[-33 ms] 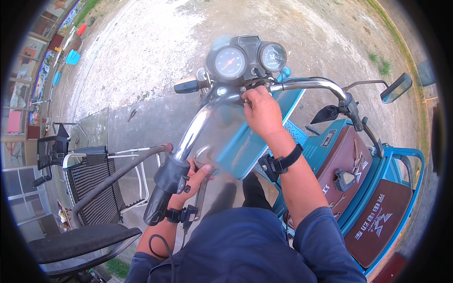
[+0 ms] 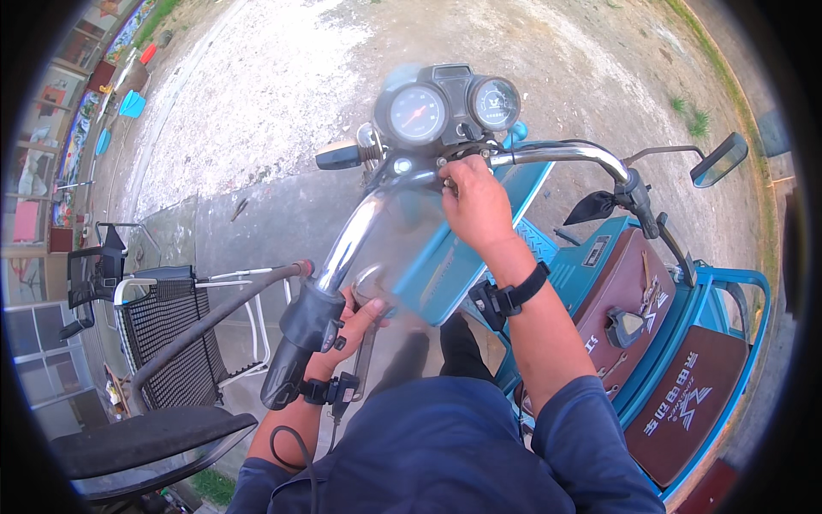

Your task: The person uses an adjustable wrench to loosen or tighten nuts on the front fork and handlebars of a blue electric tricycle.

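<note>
My right hand reaches up to the middle of the chrome handlebar, just below the twin round gauges. Its fingers are pinched at the handlebar clamp; a small metal piece shows at the fingertips, too hidden to name. Lower down, behind the black left grip, my left hand is closed with its thumb along a greyish rounded thing whose kind I cannot make out. Part of that hand is hidden by the handlebar. A blue front panel stands between my arms.
A blue three-wheeler body with a brown seat lies to the right, bearing wrenches and a grey block-shaped thing. A mirror juts out far right. A black-and-white chair and a rusty bar stand left.
</note>
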A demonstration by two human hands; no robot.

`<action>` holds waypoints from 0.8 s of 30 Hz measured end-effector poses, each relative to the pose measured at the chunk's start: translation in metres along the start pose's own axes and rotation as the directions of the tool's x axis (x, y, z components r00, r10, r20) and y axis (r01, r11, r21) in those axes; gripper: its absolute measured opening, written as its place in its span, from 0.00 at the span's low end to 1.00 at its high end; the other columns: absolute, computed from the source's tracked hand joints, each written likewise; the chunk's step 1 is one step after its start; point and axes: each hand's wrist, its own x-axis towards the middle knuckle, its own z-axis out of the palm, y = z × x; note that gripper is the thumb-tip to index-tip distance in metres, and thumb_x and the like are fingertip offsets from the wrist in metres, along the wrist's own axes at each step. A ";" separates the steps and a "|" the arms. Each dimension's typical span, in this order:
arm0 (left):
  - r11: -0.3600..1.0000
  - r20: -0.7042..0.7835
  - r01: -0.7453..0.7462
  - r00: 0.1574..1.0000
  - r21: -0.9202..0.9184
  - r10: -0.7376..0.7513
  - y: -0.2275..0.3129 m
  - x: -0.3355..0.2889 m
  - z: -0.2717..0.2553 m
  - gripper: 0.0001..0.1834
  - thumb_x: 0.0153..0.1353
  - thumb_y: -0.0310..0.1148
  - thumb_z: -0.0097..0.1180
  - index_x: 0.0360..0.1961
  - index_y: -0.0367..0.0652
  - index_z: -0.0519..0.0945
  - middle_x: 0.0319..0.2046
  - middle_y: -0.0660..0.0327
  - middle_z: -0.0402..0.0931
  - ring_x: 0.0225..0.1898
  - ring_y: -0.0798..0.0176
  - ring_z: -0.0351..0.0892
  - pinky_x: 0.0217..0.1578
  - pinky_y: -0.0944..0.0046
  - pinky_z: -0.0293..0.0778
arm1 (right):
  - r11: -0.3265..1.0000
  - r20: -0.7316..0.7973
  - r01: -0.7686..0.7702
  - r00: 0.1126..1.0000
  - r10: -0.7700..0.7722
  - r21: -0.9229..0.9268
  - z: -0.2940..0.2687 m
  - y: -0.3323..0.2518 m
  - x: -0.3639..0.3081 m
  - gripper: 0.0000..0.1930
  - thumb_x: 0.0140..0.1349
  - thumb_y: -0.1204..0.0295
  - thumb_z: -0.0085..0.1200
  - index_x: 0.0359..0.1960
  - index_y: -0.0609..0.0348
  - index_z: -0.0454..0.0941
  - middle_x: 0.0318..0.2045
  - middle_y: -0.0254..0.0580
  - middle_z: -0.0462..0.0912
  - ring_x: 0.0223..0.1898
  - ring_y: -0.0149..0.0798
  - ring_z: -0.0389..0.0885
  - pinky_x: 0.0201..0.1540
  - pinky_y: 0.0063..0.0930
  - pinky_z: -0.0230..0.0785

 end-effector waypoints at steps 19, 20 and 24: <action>0.998 0.010 0.036 0.999 0.044 -0.036 0.002 -0.003 -0.001 0.20 0.67 0.34 0.57 0.56 0.33 0.74 0.43 0.55 0.81 0.40 0.64 0.82 0.42 0.65 0.80 | 0.979 0.148 -0.203 0.968 0.203 -0.021 -0.001 0.001 -0.001 0.13 0.57 0.67 0.63 0.38 0.59 0.77 0.35 0.46 0.80 0.38 0.51 0.82 0.38 0.42 0.74; 0.997 0.026 0.019 0.999 0.073 -0.021 0.000 -0.003 -0.003 0.20 0.69 0.34 0.54 0.57 0.33 0.72 0.44 0.56 0.81 0.39 0.65 0.83 0.42 0.66 0.80 | 0.990 0.116 -0.143 0.983 0.141 0.007 -0.001 0.000 -0.001 0.12 0.57 0.66 0.62 0.39 0.58 0.77 0.37 0.48 0.81 0.39 0.53 0.82 0.40 0.44 0.75; 0.995 0.035 -0.005 0.999 0.104 0.002 -0.001 -0.003 -0.005 0.19 0.71 0.34 0.51 0.59 0.34 0.71 0.45 0.57 0.81 0.38 0.66 0.83 0.42 0.66 0.80 | 0.971 0.039 -0.184 0.983 0.180 0.150 -0.015 -0.019 -0.003 0.11 0.58 0.66 0.62 0.36 0.59 0.77 0.32 0.46 0.81 0.34 0.50 0.82 0.36 0.40 0.74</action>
